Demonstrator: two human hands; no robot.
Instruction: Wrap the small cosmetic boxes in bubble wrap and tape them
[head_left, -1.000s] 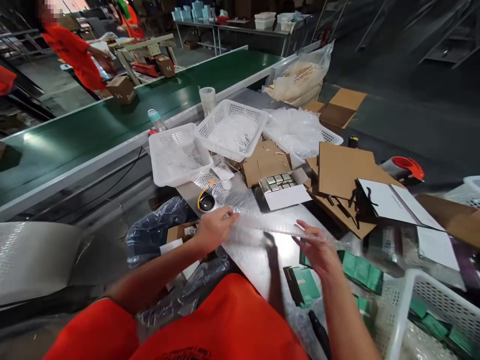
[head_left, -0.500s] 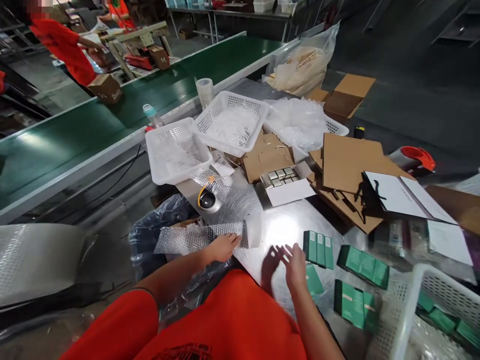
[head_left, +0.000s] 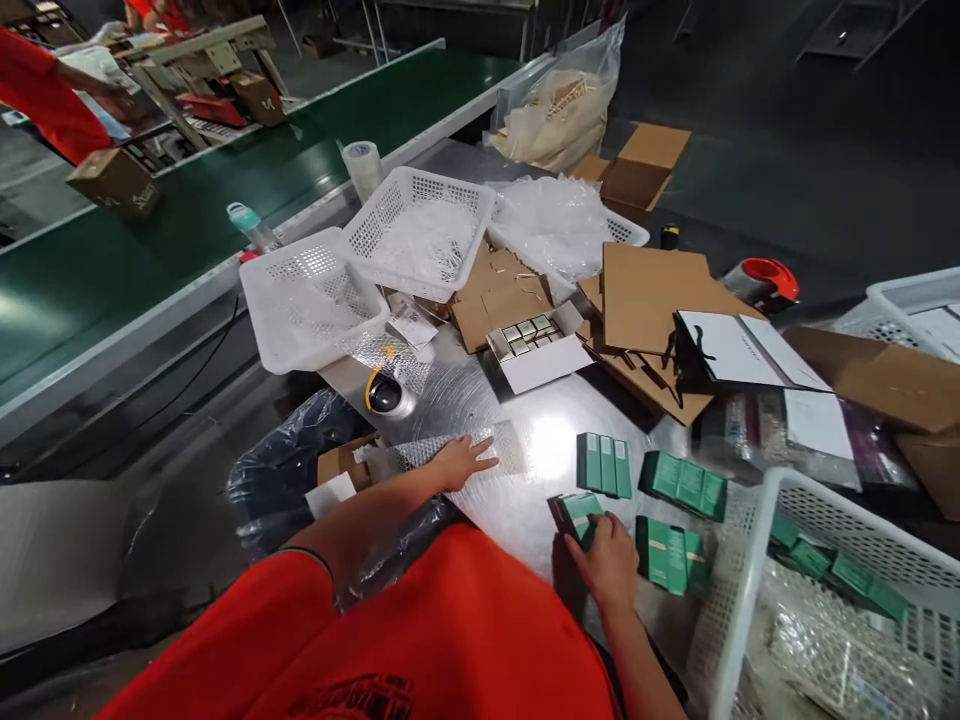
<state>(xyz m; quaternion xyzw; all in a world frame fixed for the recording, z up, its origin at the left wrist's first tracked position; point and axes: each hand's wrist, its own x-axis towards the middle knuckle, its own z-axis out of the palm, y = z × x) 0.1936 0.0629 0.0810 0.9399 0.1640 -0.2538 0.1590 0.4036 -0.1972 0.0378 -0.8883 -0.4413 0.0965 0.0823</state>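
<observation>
My left hand lies with its fingers spread on a strip of bubble wrap on the metal table. Gripped in my right hand is a small green box, tilted just above the tabletop. Behind it stands a row of green boxes. To its right are two more groups, an upper one and a lower one. An open white carton farther back holds several small gold-edged boxes.
White baskets with packing material line the back left, beside a green conveyor belt. Flattened cardboard lies at the back right. A white basket with green boxes is at the right. A co-worker's red sleeve shows far left.
My right hand has closed on a green box and lifted it slightly. My left hand's fingers have spread over the bubble wrap, which now lies flatter. The view has shifted right.
</observation>
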